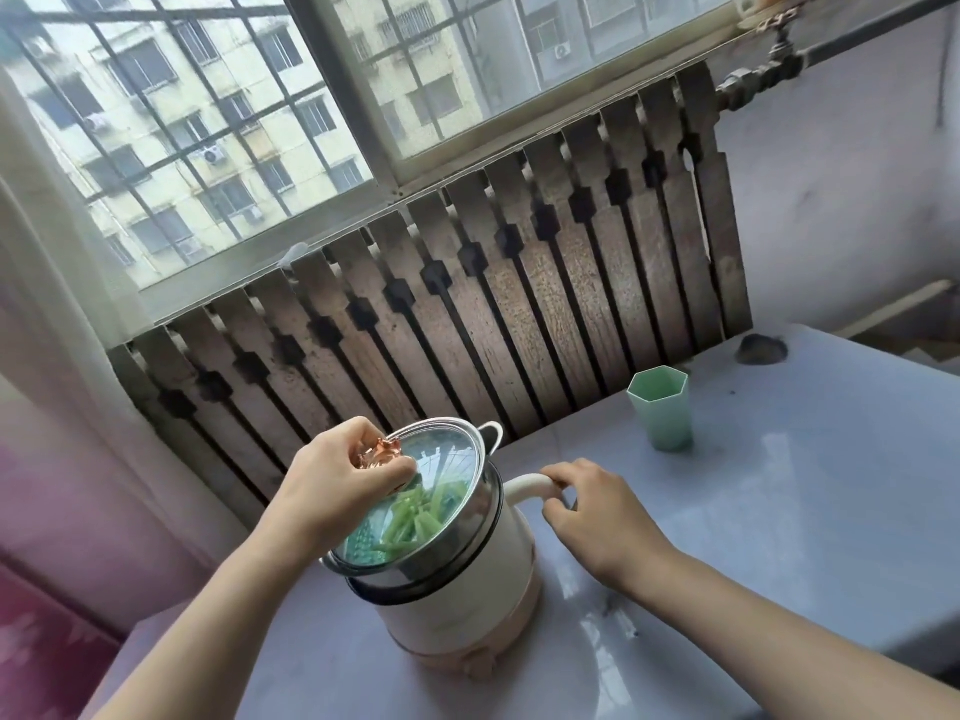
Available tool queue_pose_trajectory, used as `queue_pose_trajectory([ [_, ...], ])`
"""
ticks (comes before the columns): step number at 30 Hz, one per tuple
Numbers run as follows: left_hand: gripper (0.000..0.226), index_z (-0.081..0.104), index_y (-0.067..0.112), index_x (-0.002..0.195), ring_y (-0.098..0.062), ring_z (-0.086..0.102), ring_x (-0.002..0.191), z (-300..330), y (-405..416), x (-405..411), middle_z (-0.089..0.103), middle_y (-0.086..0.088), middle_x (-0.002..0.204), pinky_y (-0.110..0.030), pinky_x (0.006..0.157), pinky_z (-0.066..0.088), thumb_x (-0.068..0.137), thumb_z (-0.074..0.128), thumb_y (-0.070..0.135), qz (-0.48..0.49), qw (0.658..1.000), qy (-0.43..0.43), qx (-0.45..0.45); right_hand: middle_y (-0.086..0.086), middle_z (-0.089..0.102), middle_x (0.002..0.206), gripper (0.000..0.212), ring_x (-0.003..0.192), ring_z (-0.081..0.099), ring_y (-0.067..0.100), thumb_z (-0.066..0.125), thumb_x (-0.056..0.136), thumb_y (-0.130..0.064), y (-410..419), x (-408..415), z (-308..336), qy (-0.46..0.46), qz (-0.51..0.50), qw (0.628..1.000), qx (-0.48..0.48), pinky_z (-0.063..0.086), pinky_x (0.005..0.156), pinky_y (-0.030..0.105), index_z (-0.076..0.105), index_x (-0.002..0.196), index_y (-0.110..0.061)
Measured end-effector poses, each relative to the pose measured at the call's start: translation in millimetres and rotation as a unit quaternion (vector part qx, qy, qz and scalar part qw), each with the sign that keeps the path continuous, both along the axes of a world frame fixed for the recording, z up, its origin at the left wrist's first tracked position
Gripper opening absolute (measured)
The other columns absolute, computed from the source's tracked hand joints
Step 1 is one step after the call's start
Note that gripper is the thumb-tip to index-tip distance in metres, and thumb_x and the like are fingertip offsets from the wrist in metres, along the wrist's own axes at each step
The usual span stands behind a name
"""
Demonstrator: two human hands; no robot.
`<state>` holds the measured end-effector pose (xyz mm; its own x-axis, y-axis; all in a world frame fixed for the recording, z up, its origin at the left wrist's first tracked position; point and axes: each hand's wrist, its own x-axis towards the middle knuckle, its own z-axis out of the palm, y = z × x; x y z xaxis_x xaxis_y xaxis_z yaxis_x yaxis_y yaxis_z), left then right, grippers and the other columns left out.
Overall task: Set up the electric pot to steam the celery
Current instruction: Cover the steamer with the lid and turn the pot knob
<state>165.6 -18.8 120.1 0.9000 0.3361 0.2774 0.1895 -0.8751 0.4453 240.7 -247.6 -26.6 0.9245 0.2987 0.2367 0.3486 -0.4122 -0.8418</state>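
Observation:
A cream electric pot (470, 589) stands on the pale table (779, 511), with a steel steamer basket (457, 543) on top. Green celery sticks (415, 517) lie inside the basket, seen through a glass lid (447, 470). My left hand (337, 475) grips the lid's pink knob (379, 452) and holds the lid tilted over the basket, its far edge raised. My right hand (592, 517) curls around the end of the pot's side handle (524, 485).
A mint green hexagonal cup (661, 407) stands on the table behind and right of the pot. A dark wooden slatted panel (519, 283) runs under the window along the table's far edge. A dark round spot (761, 349) marks the far right corner.

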Motion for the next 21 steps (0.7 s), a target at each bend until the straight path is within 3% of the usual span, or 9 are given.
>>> queue_pose_trajectory([
  [6, 0.029, 0.069, 0.025, 0.079, -0.008, 0.069, 0.064, -1.2, -2.6, -1.3, 0.075, 0.002, 0.07, -0.024, 0.054, 0.047, 0.067, 0.078, 0.05, 0.002, 1.0, 0.001, 0.013, -0.005, 0.064, 0.102, 0.024, 0.086, 0.06, 0.015, 0.054, 0.091, -0.025, 0.1, -0.1, -1.4, 0.001, 0.001, 1.0, -0.005, 0.052, 0.079, 0.033, 0.071, 0.107, -0.03],
  [10, 0.036, 0.067, 0.028, 0.082, -0.004, 0.07, 0.064, -2.0, -4.2, -4.0, 0.076, 0.005, 0.073, -0.022, 0.053, 0.047, 0.063, 0.072, 0.059, 0.015, 1.0, 0.011, 0.017, -0.007, 0.063, 0.099, 0.023, 0.081, 0.059, 0.012, 0.054, 0.09, -0.025, 0.6, -0.2, -1.5, -0.003, 0.001, 1.0, -0.005, 0.05, 0.073, 0.031, 0.071, 0.104, -0.033],
  [16, 0.04, 0.065, 0.035, 0.102, 0.001, 0.066, 0.062, 12.0, 1.3, -5.9, 0.069, 0.01, 0.077, -0.024, 0.055, 0.043, 0.079, 0.076, 0.066, 0.014, 0.997, 0.074, 0.009, -0.004, 0.066, 0.105, 0.026, 0.08, 0.066, 0.018, 0.057, 0.089, -0.024, -0.9, -3.0, 3.1, 0.011, 0.005, 1.0, -0.011, 0.055, 0.081, 0.037, 0.072, 0.11, -0.029],
  [19, 0.039, 0.062, 0.036, 0.111, -0.007, 0.063, 0.067, 24.3, 8.5, -22.0, 0.066, 0.006, 0.079, -0.028, 0.055, 0.042, 0.087, 0.072, 0.065, 0.018, 0.999, 0.028, 0.013, -0.005, 0.065, 0.112, 0.028, 0.084, 0.067, 0.02, 0.059, 0.089, -0.026, -2.3, -5.3, 5.8, 0.017, 0.005, 1.0, -0.009, 0.055, 0.083, 0.037, 0.066, 0.117, -0.028],
  [21, 0.028, 0.065, 0.036, 0.109, -0.003, 0.061, 0.06, 29.0, 18.0, -40.2, 0.065, 0.003, 0.076, -0.027, 0.054, 0.042, 0.091, 0.073, 0.054, 0.021, 0.999, -0.044, 0.015, -0.006, 0.065, 0.115, 0.031, 0.085, 0.067, 0.02, 0.061, 0.089, -0.028, -4.1, -6.0, 6.3, 0.018, 0.0, 1.0, -0.006, 0.055, 0.083, 0.037, 0.063, 0.121, -0.027],
])
